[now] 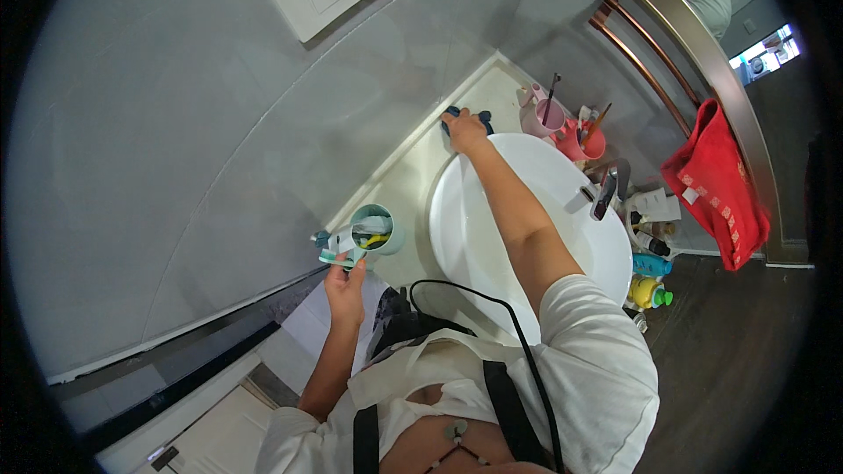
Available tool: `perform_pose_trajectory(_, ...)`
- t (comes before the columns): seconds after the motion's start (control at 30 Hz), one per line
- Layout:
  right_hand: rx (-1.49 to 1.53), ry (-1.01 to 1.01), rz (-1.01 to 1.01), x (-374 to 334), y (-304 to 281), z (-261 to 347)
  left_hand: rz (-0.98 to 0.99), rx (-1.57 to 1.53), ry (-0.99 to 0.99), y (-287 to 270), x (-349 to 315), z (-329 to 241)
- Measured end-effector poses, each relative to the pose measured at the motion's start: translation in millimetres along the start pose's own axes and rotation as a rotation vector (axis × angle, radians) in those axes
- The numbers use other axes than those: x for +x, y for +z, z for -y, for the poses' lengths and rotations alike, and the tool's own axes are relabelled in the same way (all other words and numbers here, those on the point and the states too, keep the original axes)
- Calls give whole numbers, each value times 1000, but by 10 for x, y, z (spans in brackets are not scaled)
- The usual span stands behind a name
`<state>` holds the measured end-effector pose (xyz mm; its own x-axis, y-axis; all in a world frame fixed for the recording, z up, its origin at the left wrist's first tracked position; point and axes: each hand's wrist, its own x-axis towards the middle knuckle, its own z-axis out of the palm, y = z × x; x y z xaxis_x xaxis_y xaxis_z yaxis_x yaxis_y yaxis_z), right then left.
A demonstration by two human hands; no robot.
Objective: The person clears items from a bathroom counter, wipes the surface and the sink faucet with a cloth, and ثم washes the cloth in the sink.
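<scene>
My right hand (466, 131) reaches across the white basin (450, 202) to the far corner of the counter. Its fingers press down on a dark blue cloth (486, 119), which shows on both sides of the hand. My left hand (346, 288) is closed on a pale teal part at the side of a teal cup (385, 219), near the counter's left end. That part looks like the handle. White and yellow items stand inside the cup; their kind is hard to tell. A small dark blue-green bit (321, 238) lies by the wall next to it.
Behind the basin stand a pink cup (546, 118) and a coral cup (597, 147) with brushes. A chrome faucet (604, 191), several bottles (650, 266) and a hanging red towel (716, 189) are at the right. A black cable (492, 297) loops before my body.
</scene>
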<state>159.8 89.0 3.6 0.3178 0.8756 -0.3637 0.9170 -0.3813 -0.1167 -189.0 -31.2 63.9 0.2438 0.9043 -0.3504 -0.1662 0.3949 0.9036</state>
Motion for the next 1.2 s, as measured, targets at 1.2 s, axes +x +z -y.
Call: perform_pose_trajectory(1.2, 909, 131, -441, -83, 743, 632, -177, 59, 141, -574, -572, -257)
